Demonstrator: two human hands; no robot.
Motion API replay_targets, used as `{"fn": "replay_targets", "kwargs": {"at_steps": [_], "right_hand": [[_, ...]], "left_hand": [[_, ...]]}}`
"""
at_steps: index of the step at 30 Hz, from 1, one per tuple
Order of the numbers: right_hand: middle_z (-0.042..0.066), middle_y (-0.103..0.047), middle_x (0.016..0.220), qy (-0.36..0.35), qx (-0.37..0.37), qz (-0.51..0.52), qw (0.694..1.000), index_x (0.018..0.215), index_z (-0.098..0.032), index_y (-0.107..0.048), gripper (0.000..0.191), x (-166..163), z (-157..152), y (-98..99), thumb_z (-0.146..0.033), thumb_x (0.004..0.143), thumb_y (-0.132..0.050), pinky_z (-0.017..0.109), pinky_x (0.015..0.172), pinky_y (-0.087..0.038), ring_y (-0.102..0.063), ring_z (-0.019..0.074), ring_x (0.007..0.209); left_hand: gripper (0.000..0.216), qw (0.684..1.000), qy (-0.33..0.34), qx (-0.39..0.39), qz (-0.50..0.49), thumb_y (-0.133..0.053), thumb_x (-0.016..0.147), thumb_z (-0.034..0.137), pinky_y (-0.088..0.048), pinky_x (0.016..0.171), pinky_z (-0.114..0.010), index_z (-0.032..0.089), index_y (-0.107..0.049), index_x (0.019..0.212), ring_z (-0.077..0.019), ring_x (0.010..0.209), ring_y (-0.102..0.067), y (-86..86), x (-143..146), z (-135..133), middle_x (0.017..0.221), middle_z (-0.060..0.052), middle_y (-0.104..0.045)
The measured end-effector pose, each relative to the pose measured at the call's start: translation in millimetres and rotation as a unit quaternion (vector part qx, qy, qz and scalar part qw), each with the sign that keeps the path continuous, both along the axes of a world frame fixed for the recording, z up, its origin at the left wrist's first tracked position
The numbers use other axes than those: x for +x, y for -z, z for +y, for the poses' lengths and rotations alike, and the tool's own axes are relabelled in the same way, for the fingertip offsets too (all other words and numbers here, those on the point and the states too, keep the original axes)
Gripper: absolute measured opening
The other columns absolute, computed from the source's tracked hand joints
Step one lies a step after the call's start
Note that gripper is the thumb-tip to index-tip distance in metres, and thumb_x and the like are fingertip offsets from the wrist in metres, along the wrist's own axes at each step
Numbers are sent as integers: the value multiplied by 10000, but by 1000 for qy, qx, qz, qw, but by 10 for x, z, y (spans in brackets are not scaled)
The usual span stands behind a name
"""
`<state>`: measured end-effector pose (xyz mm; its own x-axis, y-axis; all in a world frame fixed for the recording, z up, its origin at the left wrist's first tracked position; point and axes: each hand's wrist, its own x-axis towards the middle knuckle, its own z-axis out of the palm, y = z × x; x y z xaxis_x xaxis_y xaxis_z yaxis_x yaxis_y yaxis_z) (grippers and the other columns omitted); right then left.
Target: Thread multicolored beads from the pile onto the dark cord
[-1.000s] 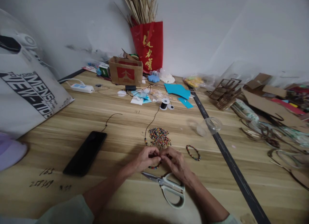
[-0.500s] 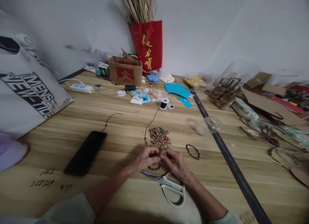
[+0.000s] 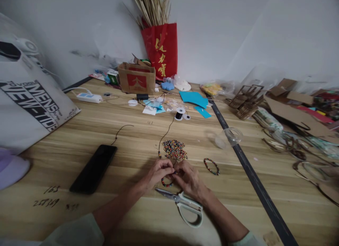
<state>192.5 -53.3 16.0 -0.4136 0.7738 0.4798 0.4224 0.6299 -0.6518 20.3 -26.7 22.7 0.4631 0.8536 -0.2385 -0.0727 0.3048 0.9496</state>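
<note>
My left hand [image 3: 162, 172] and my right hand [image 3: 187, 179] meet above the table, fingertips pinched on a strung bead bracelet [image 3: 166, 183] whose beaded loop hangs just below them. Its ends and any knot are hidden by my fingers. A dark cord [image 3: 166, 135] with a few beads threaded on it runs from near my left hand back to a spool of black cord [image 3: 179, 114]. Beyond my fingertips lies a pile of multicoloured beads [image 3: 174, 149]. To the right rests a separate bead bracelet [image 3: 211, 166]. Scissors [image 3: 182, 204] lie below my hands, close to my right wrist.
A black phone [image 3: 94, 168] lies on the left, with a short cord beyond it. Blue sheets [image 3: 194, 99], a paper bag [image 3: 137, 78] and a red bag [image 3: 161, 50] stand toward the wall. Clear tape rolls [image 3: 233, 136] and small woven baskets [image 3: 245, 102] are at right.
My fingers have shifted slightly on the bracelet, and its beaded loop has moved a little to the left. My right fingers are more curled. The other things have stayed put.
</note>
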Motion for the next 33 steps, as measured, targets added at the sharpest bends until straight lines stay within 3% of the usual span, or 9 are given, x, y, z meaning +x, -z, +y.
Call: {"fn": "replay_targets", "kwargs": {"at_steps": [13,27,33], "right_hand": [[83,-593,933,-22,10,-46,999,1028,-199,-541,116,29,-9,35,-162,935,-482,306,736,-504,-573,187,855],[63,-582,824,-17,-1,-43,999,928,-192,-541,98,7,-11,-1,-146,924,-454,261,648,-465,-549,166,749],[19,-554,716,30,-28,-4,999,833,-185,-527,57,6,-2,-26,-165,878,-499,221,567,-412,-524,132,632]], "left_hand": [[153,1000,-15,11,9,-616,636,278,-370,547,-207,136,-589,586,-100,542,-490,60,9,27,537,24,-536],[210,998,-5,58,28,-648,654,326,-398,549,-211,142,-558,607,-101,548,-495,177,16,36,565,26,-521],[146,992,10,113,56,-634,701,273,-414,571,-209,138,-577,702,-110,599,-519,172,24,7,638,4,-562]]}}
